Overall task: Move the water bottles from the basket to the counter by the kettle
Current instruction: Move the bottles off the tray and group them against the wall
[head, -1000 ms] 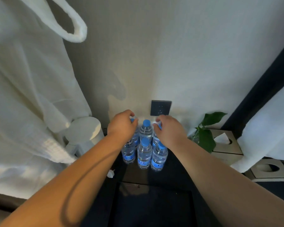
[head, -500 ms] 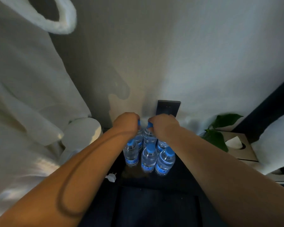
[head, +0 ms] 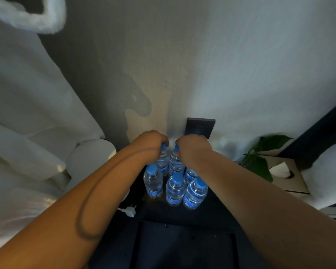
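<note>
Several small clear water bottles with blue caps and blue labels stand packed together on a dark counter (head: 217,214) against the wall. My left hand (head: 147,141) is closed around the cap of the back left bottle (head: 163,160). My right hand (head: 192,147) grips the cap of the back middle bottle (head: 175,162). Three front bottles (head: 176,189) stand free, nearer to me. A white kettle (head: 89,160) sits just left of the group, partly hidden by my left forearm. No basket is in view.
A white robe (head: 27,117) hangs at the left. A dark wall socket (head: 200,127) sits behind the bottles. A white plug (head: 128,210) lies on the counter. A green plant (head: 260,160) and a wooden tissue box (head: 285,175) stand to the right.
Both hands moved inward and closed down onto the caps of the two back bottles. The view shifted closer and lower over the bottles.
</note>
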Tool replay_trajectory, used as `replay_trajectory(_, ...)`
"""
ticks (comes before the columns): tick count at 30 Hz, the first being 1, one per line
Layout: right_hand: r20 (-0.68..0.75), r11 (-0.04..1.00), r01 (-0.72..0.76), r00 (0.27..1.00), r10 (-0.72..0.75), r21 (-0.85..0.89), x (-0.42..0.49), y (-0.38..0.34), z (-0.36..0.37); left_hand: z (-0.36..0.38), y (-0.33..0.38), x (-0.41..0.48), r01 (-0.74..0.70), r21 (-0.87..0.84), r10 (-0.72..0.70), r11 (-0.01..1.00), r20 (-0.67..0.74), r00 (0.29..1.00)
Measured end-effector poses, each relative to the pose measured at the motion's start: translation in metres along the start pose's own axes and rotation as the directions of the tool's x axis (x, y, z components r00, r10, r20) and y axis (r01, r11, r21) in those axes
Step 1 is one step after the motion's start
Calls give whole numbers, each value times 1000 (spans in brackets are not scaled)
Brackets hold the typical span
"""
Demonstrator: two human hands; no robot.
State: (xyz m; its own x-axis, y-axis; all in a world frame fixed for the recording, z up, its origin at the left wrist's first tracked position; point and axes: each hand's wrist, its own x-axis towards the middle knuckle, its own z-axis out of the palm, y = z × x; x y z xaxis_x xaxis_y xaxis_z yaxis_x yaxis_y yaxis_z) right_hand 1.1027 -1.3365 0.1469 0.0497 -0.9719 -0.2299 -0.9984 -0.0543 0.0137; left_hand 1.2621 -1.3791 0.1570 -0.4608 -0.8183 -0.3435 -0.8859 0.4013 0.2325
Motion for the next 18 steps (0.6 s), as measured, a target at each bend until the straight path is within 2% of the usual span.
replay_trajectory(5, 23, 1000, -16, 1000, 16, 22, -1, 1, 0, 3, 6, -7, 107, -119, -125, 987, -159, 979)
replay_trajectory(11, 22, 999, -30, 999, 29, 35, 0, 1, -2, 2, 14, -6, 179, -187, -198, 966, -87, 976)
replay_trajectory(15, 27, 999, -37, 999, 36, 38, 0, 0, -4, 6, 13, -6, 183, -142, -193, 973, -57, 980)
replay_trajectory(18, 31, 998, -49, 998, 48, 41, 1, 1, -3, 9, 8, -8, 123, -46, -129, 991, -162, 978)
